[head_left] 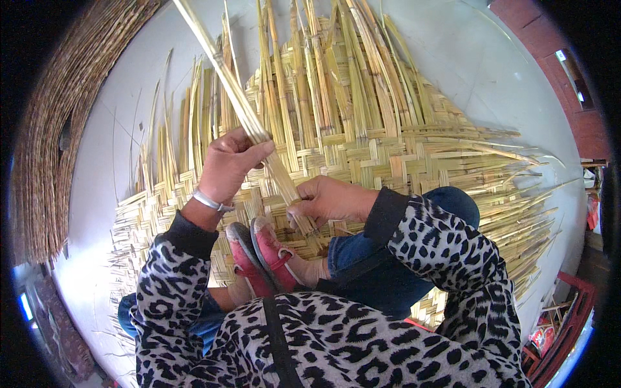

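A flattened pale reed strip (223, 74) runs slantwise from the top of the view down toward my feet. My left hand (229, 165) is closed around its middle, thumb lying along the top. Lower down, my right hand (330, 199) pinches the same strip near its lower end. Beneath both hands spreads a woven reed mat (375, 165) in a twill pattern. Long unwoven reed ends (323, 84) stick out from its far side, and thinner ends (504, 165) fan out on the right.
My red shoes (272, 258) rest on the mat between my bent knees. A thick hanging or stacked bundle of brown stalks (58, 123) stands at the left. Pale floor (479, 71) surrounds the mat. Reddish furniture (546, 64) lines the far right, with a red frame (572, 323) lower down.
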The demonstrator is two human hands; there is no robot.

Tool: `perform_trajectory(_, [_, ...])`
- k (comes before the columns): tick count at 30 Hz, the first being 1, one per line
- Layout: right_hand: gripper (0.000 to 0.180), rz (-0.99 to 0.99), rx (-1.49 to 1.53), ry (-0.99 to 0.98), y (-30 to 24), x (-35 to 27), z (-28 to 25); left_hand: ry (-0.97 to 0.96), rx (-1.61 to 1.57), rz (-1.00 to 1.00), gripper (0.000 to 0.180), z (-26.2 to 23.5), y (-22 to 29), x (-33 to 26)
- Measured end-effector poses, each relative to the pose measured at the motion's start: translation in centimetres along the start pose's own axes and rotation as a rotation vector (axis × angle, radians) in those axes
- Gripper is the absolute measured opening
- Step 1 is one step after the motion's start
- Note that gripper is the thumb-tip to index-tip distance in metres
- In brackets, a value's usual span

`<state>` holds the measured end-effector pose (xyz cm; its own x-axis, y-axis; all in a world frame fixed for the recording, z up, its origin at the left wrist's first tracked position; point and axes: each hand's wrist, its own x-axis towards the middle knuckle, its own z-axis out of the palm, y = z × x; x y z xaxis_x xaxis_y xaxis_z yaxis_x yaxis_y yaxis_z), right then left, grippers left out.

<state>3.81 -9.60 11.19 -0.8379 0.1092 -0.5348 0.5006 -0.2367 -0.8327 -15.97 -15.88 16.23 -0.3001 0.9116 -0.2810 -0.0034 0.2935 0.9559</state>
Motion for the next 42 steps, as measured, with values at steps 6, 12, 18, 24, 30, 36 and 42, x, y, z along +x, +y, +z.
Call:
perform_trajectory(6, [0.037,-0.259,-0.514,0.221,1.9,2.3,-4.6,0.081,0.431,0.175,0.019,2.0,-0.4,4.1])
perform_trajectory(12, [0.038,-0.278,-0.680,0.542,1.2,3.5,-11.0,0.016,0.339,0.014,0.039,2.1,-2.0,10.3])
perform_trajectory(18, [0.040,-0.349,-0.325,0.809,1.9,3.4,-15.5,-0.230,1.162,0.288,0.030,3.5,-6.6,12.9])
perform_trajectory(24, [0.043,-0.422,-0.410,0.873,3.0,5.4,-16.9,-0.429,1.622,0.623,0.034,6.3,-7.3,14.8])
perform_trajectory(30, [0.042,-0.462,-0.454,0.869,2.6,5.7,-17.1,-0.600,1.885,0.817,0.035,8.0,-5.5,16.0])
perform_trajectory(36, [0.041,-0.406,-0.384,0.839,2.4,5.5,-17.0,-0.820,2.008,0.600,0.022,9.4,-4.3,16.7])
perform_trajectory(42, [0.036,-0.440,-0.390,0.844,2.2,5.3,-17.2,-0.879,1.964,0.475,0.021,9.3,-4.8,16.4])
